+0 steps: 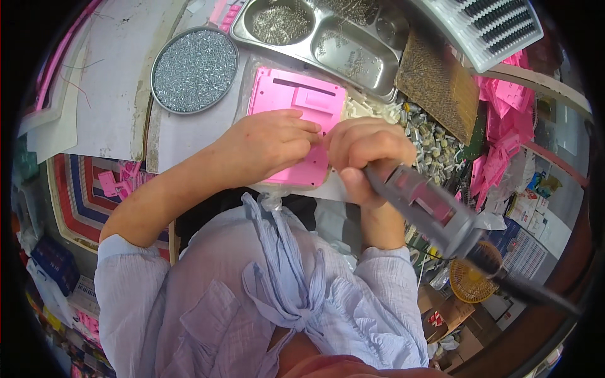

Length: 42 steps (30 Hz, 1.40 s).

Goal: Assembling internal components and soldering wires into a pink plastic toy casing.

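Observation:
A pink plastic panel (pixel 318 104) with a slot and raised rectangles lies flat in front of me. My left hand (pixel 274 145) rests over its left and middle part. The fingers are bent and pressed together near small holes; whether they pinch something small cannot be seen. My right hand (pixel 372 151) is wrapped round a dark grey electric screwdriver (pixel 435 211), tilted, its rear end and cord pointing to the lower right. The driver's tip is hidden behind my right hand, which is at the panel's right edge, close to my left fingertips.
A round dish of small silver screws (pixel 195 70) stands at the left. Behind the panel is a steel compartment tray (pixel 302 53) with metal parts. Small metal cylinders (pixel 435 138), a brown board (pixel 441 82), a white tray (pixel 485 31) and pink parts (pixel 504 126) lie right.

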Each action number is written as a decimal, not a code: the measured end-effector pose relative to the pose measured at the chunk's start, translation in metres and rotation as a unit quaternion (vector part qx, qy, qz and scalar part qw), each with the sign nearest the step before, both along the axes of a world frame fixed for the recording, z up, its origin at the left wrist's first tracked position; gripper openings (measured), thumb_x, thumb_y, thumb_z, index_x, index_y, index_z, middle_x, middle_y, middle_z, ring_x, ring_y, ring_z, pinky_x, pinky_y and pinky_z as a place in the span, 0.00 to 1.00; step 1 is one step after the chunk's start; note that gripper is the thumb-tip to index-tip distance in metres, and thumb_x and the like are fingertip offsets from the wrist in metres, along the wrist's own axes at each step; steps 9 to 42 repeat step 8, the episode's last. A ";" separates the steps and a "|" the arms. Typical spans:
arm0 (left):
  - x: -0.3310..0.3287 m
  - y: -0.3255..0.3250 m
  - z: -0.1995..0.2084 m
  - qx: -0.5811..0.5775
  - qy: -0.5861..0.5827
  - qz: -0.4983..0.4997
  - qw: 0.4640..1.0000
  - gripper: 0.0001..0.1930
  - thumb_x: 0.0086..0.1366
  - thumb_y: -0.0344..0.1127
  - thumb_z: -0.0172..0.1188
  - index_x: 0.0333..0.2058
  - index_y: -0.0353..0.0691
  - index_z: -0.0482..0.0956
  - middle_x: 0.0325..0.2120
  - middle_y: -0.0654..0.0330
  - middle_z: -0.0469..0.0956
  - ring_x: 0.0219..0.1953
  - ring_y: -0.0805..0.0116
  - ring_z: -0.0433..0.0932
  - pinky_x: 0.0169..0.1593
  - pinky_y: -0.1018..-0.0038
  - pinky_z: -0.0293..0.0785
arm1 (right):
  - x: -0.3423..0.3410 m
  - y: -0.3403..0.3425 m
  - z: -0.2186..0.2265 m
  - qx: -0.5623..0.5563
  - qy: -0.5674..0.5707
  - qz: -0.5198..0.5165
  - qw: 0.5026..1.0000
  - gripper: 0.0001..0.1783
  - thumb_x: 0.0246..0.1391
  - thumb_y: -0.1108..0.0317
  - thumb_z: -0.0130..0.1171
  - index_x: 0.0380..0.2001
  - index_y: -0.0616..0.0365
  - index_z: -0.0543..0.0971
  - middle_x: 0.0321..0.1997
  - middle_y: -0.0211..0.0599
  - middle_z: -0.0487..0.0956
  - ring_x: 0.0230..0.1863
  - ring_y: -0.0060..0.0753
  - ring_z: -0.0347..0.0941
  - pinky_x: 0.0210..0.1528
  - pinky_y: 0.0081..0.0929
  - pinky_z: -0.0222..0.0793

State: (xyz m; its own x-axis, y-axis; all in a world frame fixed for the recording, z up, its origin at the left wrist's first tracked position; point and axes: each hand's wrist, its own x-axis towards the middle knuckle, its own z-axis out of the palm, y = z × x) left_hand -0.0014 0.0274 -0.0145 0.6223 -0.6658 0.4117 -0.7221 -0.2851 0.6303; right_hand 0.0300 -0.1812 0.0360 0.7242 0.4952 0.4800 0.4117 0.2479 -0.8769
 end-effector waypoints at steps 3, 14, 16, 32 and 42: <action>-0.004 0.003 -0.004 -0.002 0.014 0.015 1.000 0.08 0.59 0.31 0.57 0.35 0.34 0.79 0.47 0.53 0.82 0.55 0.57 0.78 0.65 0.61 0.70 | 0.018 -0.003 0.012 0.073 0.044 0.029 0.996 0.13 0.53 0.71 0.65 0.23 0.57 0.69 0.16 0.33 0.71 0.17 0.32 0.69 0.24 0.31 0.70; 0.002 0.002 -0.002 0.005 0.045 -0.014 0.999 0.11 0.60 0.30 0.63 0.41 0.37 0.80 0.51 0.55 0.81 0.58 0.57 0.77 0.65 0.58 0.70 | 0.056 0.002 0.003 0.063 0.082 -0.039 0.994 0.19 0.56 0.58 0.66 0.26 0.55 0.67 0.17 0.35 0.71 0.19 0.32 0.67 0.29 0.37 0.71; 0.002 0.002 -0.002 0.005 0.045 -0.014 0.999 0.11 0.60 0.30 0.63 0.41 0.37 0.80 0.51 0.55 0.81 0.58 0.57 0.77 0.65 0.58 0.70 | 0.056 0.002 0.003 0.063 0.082 -0.039 0.994 0.19 0.56 0.58 0.66 0.26 0.55 0.67 0.17 0.35 0.71 0.19 0.32 0.67 0.29 0.37 0.71; 0.002 0.002 -0.002 0.005 0.045 -0.014 0.999 0.11 0.60 0.30 0.63 0.41 0.37 0.80 0.51 0.55 0.81 0.58 0.57 0.77 0.65 0.58 0.70 | 0.056 0.002 0.003 0.063 0.082 -0.039 0.994 0.19 0.56 0.58 0.66 0.26 0.55 0.67 0.17 0.35 0.71 0.19 0.32 0.67 0.29 0.37 0.71; 0.002 0.002 -0.002 0.005 0.045 -0.014 0.999 0.11 0.60 0.30 0.63 0.41 0.37 0.80 0.51 0.55 0.81 0.58 0.57 0.77 0.65 0.58 0.70 | 0.056 0.002 0.003 0.063 0.082 -0.039 0.994 0.19 0.56 0.58 0.66 0.26 0.55 0.67 0.17 0.35 0.71 0.19 0.32 0.67 0.29 0.37 0.71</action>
